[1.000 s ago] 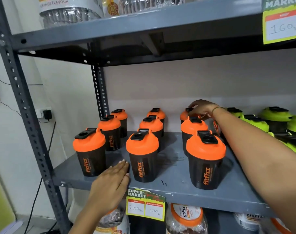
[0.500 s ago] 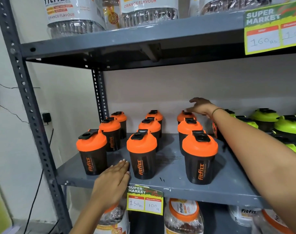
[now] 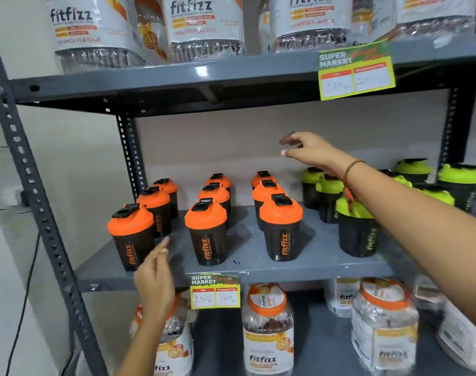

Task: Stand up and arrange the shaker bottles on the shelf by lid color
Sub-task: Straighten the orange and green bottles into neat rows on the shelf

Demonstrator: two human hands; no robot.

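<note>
Several black shaker bottles with orange lids (image 3: pixel 206 232) stand upright in three rows on the left half of the grey middle shelf (image 3: pixel 299 264). Several with green lids (image 3: pixel 356 229) stand upright on the right half, partly hidden by my right forearm. My right hand (image 3: pixel 310 151) hovers above the back of the shelf, over the gap between the orange and green groups, fingers apart and empty. In front of the shelf's front edge, near the left front orange-lidded bottle (image 3: pixel 131 234), my left hand (image 3: pixel 155 278) is raised, open and touching nothing.
Large fitfizz jars (image 3: pixel 201 25) fill the upper shelf, and more jars (image 3: pixel 268 327) stand on the lower one. Price tags hang on the upper shelf edge (image 3: pixel 356 71) and the middle shelf edge (image 3: pixel 215 291). A perforated grey upright (image 3: pixel 33 191) frames the left side.
My right hand has lifted off the back orange lid and risen above the bottles. My left hand has come off the shelf's front edge. The view has shifted down and right.
</note>
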